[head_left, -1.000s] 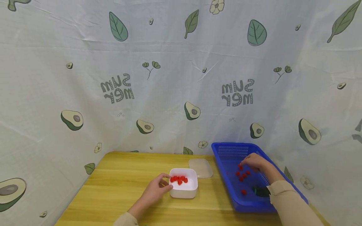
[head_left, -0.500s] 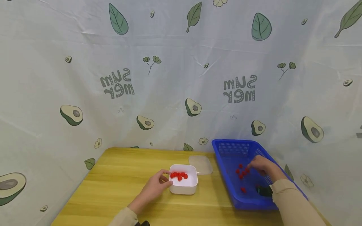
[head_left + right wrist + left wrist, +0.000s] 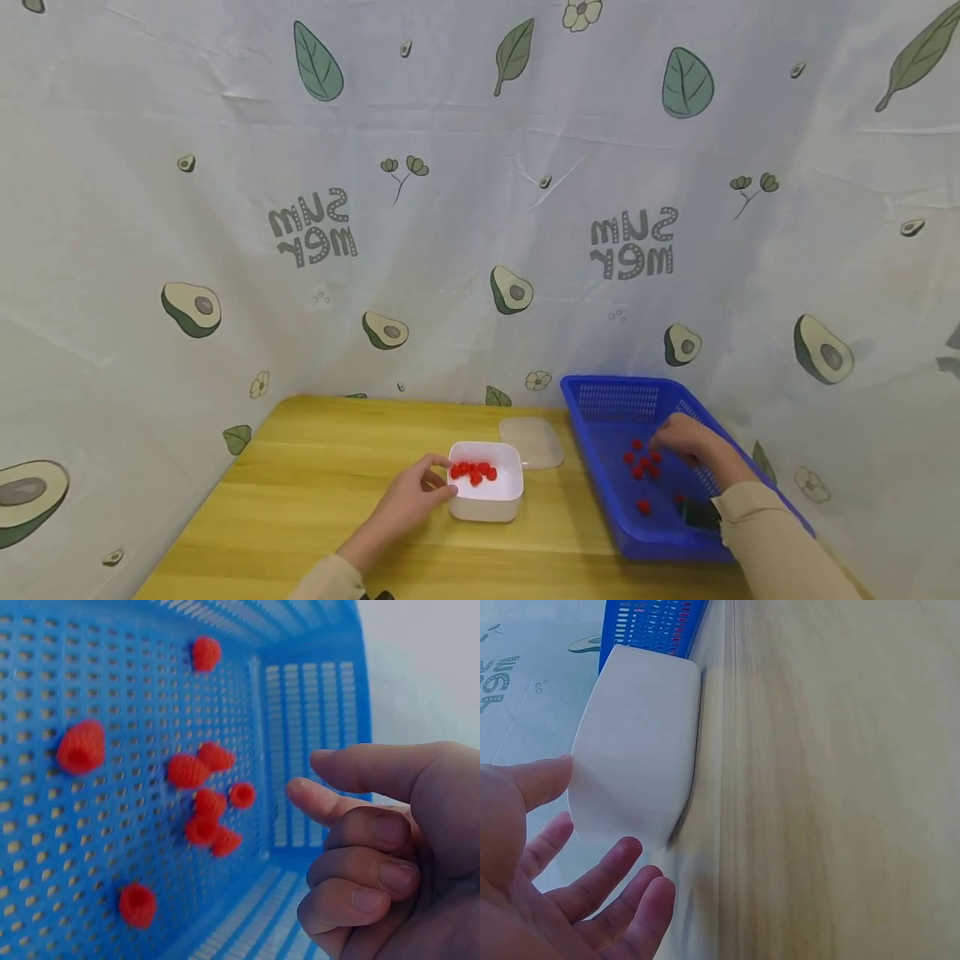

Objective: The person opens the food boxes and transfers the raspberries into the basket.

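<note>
Several red raspberries (image 3: 475, 469) lie in a square white box (image 3: 486, 510) on the table. My left hand (image 3: 408, 500) touches the box's left side, the thumb near its front corner and the index finger further back along the rim. In the left wrist view, the other fingers are loosely bent beside the box. My right hand (image 3: 690, 439) is over the blue basket (image 3: 633, 546), above several loose raspberries (image 3: 187, 771). Its thumb and index finger point out with a gap between them and nothing held; the other fingers are curled.
A translucent flat lid (image 3: 531, 442) lies behind the box, beside the basket. A dark green object (image 3: 701, 514) sits in the basket's front right, partly hidden by the sleeve. A printed curtain (image 3: 450, 250) hangs behind the wooden table (image 3: 337, 450).
My right hand has shifted slightly right and forward from the back raspberry, its fingertips now apart. Another raspberry shows in the basket's cluster. My left hand has stayed at the box.
</note>
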### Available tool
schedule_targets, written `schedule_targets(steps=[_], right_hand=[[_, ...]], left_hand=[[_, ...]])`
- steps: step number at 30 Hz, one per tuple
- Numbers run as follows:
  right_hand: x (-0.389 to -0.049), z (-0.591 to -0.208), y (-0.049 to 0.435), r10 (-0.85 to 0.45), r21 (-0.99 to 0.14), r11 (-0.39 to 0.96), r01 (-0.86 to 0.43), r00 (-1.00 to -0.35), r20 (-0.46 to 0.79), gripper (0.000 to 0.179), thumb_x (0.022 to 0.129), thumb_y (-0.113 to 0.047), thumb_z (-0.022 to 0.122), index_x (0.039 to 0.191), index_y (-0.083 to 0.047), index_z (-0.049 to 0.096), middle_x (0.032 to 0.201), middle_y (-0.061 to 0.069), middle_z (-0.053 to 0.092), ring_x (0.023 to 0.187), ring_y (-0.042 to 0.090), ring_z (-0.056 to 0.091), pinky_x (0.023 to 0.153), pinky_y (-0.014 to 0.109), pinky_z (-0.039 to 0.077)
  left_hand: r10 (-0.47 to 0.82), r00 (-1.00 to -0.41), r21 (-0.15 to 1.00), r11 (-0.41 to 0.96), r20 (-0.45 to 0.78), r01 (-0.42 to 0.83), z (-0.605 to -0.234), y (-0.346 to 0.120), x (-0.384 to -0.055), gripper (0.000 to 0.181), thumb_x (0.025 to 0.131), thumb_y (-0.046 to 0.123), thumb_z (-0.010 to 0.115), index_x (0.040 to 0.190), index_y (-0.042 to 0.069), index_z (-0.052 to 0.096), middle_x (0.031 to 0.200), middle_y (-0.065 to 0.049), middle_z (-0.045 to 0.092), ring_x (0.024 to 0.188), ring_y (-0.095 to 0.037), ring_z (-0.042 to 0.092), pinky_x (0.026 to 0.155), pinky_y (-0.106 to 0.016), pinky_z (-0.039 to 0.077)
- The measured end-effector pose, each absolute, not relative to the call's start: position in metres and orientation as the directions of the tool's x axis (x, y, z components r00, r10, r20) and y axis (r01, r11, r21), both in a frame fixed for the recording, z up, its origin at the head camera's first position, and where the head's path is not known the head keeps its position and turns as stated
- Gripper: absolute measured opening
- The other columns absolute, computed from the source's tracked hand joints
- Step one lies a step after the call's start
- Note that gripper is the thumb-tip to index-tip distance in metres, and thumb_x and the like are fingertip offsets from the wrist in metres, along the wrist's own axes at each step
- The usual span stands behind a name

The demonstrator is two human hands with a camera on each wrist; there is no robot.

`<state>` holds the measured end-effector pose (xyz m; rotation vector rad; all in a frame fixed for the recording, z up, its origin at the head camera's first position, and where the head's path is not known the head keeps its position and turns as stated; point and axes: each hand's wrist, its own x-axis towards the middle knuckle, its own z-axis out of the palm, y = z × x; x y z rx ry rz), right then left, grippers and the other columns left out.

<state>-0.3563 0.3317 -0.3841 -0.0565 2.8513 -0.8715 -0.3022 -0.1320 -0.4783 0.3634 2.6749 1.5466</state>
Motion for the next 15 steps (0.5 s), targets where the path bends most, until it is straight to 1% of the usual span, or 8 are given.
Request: schedule_targets(steps=[1, 3, 5, 7, 8, 10, 12, 15], right_hand=[[-0.356, -0.383, 0.328, -0.087, -0.566, 0.825, 0.003, -0.987, -0.133, 0.035, 0.086, -0.015, 0.068, 0.058, -0.016, 0.047, 0.047, -0.010, 0.032, 0.040, 0.006, 0.030, 0.041, 0.023, 0.030], [-0.356, -0.379, 0.319, -0.105, -0.572, 0.820, -0.022, -0.988, -0.113, 0.025, 0.089, -0.017, 0.067, 0.066, -0.008, 0.061, 0.048, -0.009, 0.032, 0.041, 0.006, 0.029, 0.041, 0.023, 0.029], [-0.355, -0.374, 0.308, -0.109, -0.577, 0.816, -0.036, -0.990, -0.093, 0.019, 0.090, -0.018, 0.068, 0.084, 0.000, 0.073, 0.050, -0.008, 0.032, 0.041, 0.007, 0.028, 0.042, 0.024, 0.028], [-0.354, -0.368, 0.296, -0.126, -0.585, 0.809, -0.058, -0.989, -0.076, 0.029, 0.091, -0.019, 0.069, 0.103, 0.006, 0.074, 0.054, -0.007, 0.036, 0.042, 0.007, 0.027, 0.044, 0.025, 0.030], [-0.355, -0.365, 0.290, -0.134, -0.585, 0.808, -0.065, -0.988, -0.075, 0.033, 0.091, -0.020, 0.068, 0.107, 0.009, 0.072, 0.056, -0.006, 0.037, 0.043, 0.008, 0.027, 0.046, 0.026, 0.031], [-0.355, -0.361, 0.278, -0.141, -0.582, 0.810, -0.068, -0.987, -0.080, 0.036, 0.093, -0.022, 0.068, 0.111, 0.009, 0.071, 0.059, -0.004, 0.038, 0.045, 0.009, 0.029, 0.049, 0.029, 0.034], [-0.355, -0.357, 0.268, -0.147, -0.575, 0.814, -0.080, -0.987, -0.070, 0.038, 0.094, -0.024, 0.068, 0.113, 0.009, 0.071, 0.068, -0.003, 0.049, 0.053, 0.010, 0.037, 0.056, 0.031, 0.040], [-0.357, -0.352, 0.252, -0.148, -0.584, 0.808, -0.076, -0.986, -0.077, 0.038, 0.095, -0.026, 0.067, 0.116, 0.005, 0.071, 0.064, -0.003, 0.045, 0.054, 0.011, 0.037, 0.057, 0.033, 0.041]], left_hand=[[0.213, -0.973, 0.859, 0.479, 0.086, 0.181, -0.479, -0.132, -0.303, 0.042, 0.092, 0.030, 0.075, 0.127, 0.014, 0.061, 0.101, -0.002, 0.067, 0.089, -0.020, 0.060, 0.075, -0.035, 0.051], [0.213, -0.973, 0.862, 0.473, 0.090, 0.183, -0.479, -0.132, -0.303, 0.042, 0.092, 0.031, 0.074, 0.128, 0.014, 0.061, 0.101, -0.002, 0.067, 0.090, -0.020, 0.060, 0.076, -0.035, 0.051], [0.213, -0.972, 0.863, 0.468, 0.100, 0.191, -0.480, -0.132, -0.304, 0.042, 0.092, 0.031, 0.074, 0.128, 0.015, 0.061, 0.101, -0.002, 0.067, 0.090, -0.020, 0.059, 0.076, -0.036, 0.051], [0.214, -0.971, 0.861, 0.469, 0.106, 0.197, -0.480, -0.133, -0.305, 0.042, 0.092, 0.031, 0.074, 0.127, 0.014, 0.061, 0.101, -0.002, 0.067, 0.090, -0.019, 0.059, 0.077, -0.036, 0.051], [0.216, -0.971, 0.861, 0.469, 0.107, 0.199, -0.480, -0.133, -0.305, 0.041, 0.092, 0.031, 0.074, 0.127, 0.014, 0.061, 0.101, -0.002, 0.067, 0.090, -0.019, 0.059, 0.077, -0.036, 0.051], [0.218, -0.970, 0.860, 0.471, 0.105, 0.199, -0.482, -0.134, -0.305, 0.041, 0.092, 0.031, 0.074, 0.127, 0.014, 0.061, 0.100, -0.002, 0.067, 0.089, -0.019, 0.060, 0.076, -0.036, 0.050], [0.220, -0.970, 0.862, 0.468, 0.100, 0.195, -0.482, -0.134, -0.305, 0.040, 0.092, 0.031, 0.074, 0.127, 0.014, 0.061, 0.101, -0.002, 0.067, 0.090, -0.019, 0.060, 0.077, -0.036, 0.051], [0.219, -0.971, 0.865, 0.465, 0.093, 0.188, -0.482, -0.134, -0.303, 0.041, 0.092, 0.031, 0.074, 0.127, 0.014, 0.061, 0.101, -0.002, 0.067, 0.090, -0.019, 0.060, 0.077, -0.037, 0.051]])
